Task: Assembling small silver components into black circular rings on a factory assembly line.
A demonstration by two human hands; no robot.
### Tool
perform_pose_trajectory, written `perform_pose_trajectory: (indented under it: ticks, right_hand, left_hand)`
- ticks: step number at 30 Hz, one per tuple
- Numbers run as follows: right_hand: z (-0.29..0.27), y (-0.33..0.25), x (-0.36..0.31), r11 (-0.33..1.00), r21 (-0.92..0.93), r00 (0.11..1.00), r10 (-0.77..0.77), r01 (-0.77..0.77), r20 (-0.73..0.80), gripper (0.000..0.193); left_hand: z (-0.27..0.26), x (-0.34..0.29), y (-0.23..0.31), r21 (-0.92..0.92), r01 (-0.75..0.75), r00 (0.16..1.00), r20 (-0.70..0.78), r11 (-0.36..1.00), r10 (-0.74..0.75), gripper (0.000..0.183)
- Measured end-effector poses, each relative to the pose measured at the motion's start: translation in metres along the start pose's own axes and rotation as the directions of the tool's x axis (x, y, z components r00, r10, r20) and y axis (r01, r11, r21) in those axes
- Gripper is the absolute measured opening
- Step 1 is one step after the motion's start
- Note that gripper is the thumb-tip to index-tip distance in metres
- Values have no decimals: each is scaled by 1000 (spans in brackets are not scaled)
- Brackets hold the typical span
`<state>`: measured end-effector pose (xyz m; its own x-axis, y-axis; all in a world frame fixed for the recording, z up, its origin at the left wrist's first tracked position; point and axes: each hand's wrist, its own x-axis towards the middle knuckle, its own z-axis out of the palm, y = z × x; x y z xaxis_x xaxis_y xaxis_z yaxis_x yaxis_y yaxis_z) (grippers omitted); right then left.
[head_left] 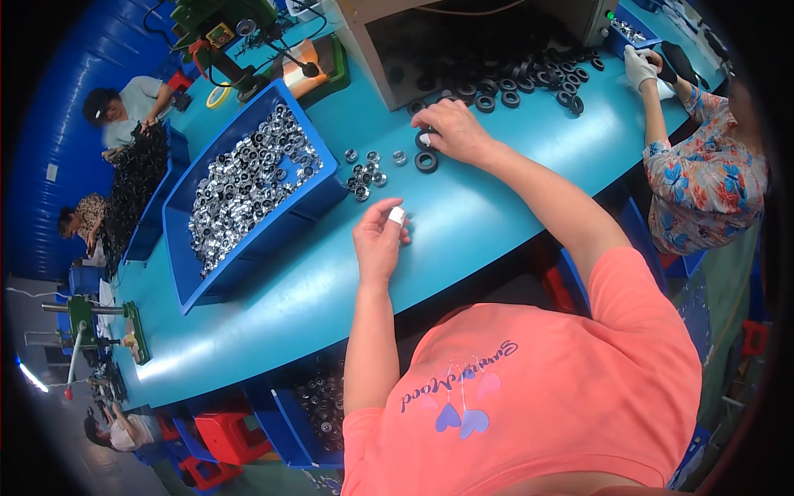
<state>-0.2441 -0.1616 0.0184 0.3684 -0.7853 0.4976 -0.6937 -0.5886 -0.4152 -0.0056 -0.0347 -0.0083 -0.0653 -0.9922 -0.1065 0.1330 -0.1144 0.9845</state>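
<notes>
Head-worn fisheye view, downward from close above the turquoise worktable (pixel 463 215)

White finger wraps (pixel 397 215) accompany a coral short-sleeved T-shirt (pixel 579 364) printed with hearts (pixel 474 424).

Bin (pixel 281 236) of metal pieces left on the tabletop (pixel 265 318) as I log it, press (pixel 236 21) behind, loose pieces (pixel 364 175) just right of the bin, rings (pixel 427 169) beyond those, ring heap (pixel 529 84) spilling from the box (pixel 364 50) toward the near edge.
</notes>
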Motion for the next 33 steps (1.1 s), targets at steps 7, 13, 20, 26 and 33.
perform_pose_trajectory:
  ticks: [7,13,20,26,33]
  right_hand:
    - [9,-68,-5,562,730,919,180,-388,350,31]
    - [24,-94,-11,160,730,747,163,-665,645,25]
    - [50,-57,-6,999,4,998,-52,52,-36,31]
    - [49,-57,-7,993,-10,967,117,-118,224,27]
    - [52,-48,-12,998,37,975,45,-54,217,21]
  left_hand:
    - [17,-12,11,199,-329,934,-75,923,349,66]
    - [10,-12,1,353,-409,849,-192,841,493,49]
    - [12,-16,5,334,-388,853,-223,859,472,49]
    - [13,-19,17,480,-401,828,-173,780,533,45]
    - [4,-11,7,231,-425,864,-185,875,468,40]
